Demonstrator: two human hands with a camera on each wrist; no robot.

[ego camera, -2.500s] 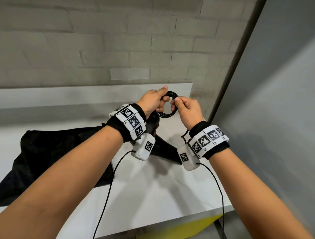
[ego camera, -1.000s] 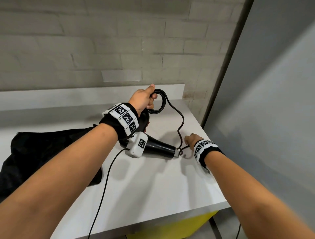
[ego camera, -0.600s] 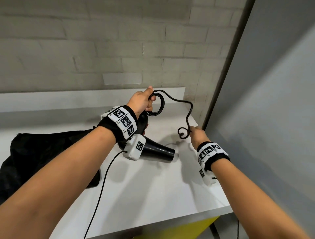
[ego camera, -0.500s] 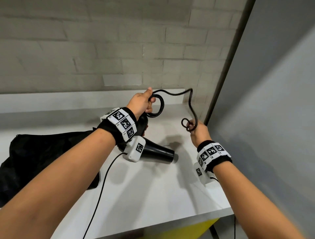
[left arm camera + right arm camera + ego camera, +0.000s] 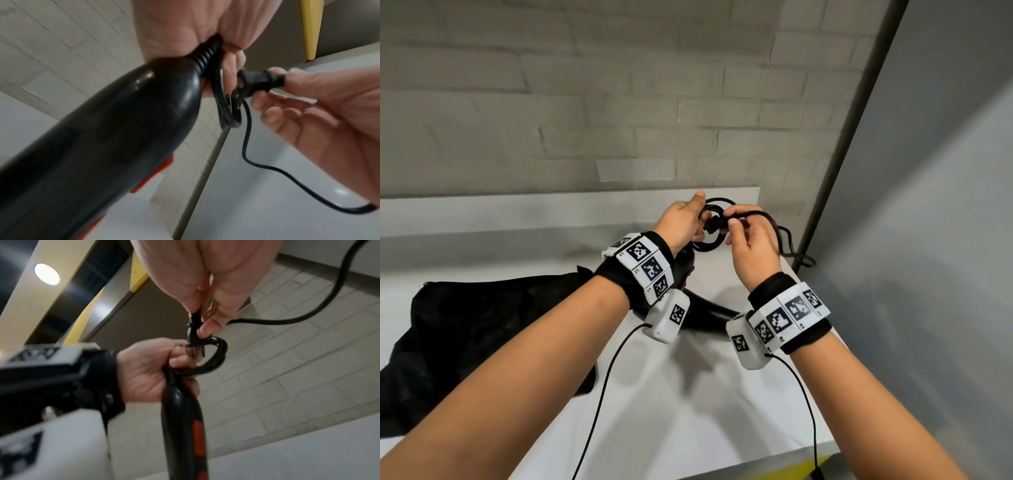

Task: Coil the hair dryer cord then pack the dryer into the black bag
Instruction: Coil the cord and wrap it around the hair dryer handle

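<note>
My left hand [image 5: 683, 222] grips the coiled cord [image 5: 717, 240] together with the end of the black hair dryer's handle [image 5: 123, 129], held up above the white table [image 5: 688, 411]. The dryer's barrel [image 5: 709, 311] shows below my wrists. My right hand [image 5: 743, 236] pinches the plug [image 5: 714, 224] between thumb and fingers and holds it against the coil [image 5: 213, 360]. A loose stretch of cord [image 5: 267, 165] hangs from the plug [image 5: 259, 81] behind that hand. The black bag [image 5: 482, 329] lies crumpled on the table to the left.
A brick wall [image 5: 619, 120] with a low white ledge [image 5: 517, 209] stands behind the table. A grey panel [image 5: 928, 240] with a dark post closes off the right side. Thin sensor cables [image 5: 599, 404] hang from both wrist units.
My right hand picked the plug end up from the table at the right, lifted it and brought it to the coil in my left hand. The left hand stayed put.
</note>
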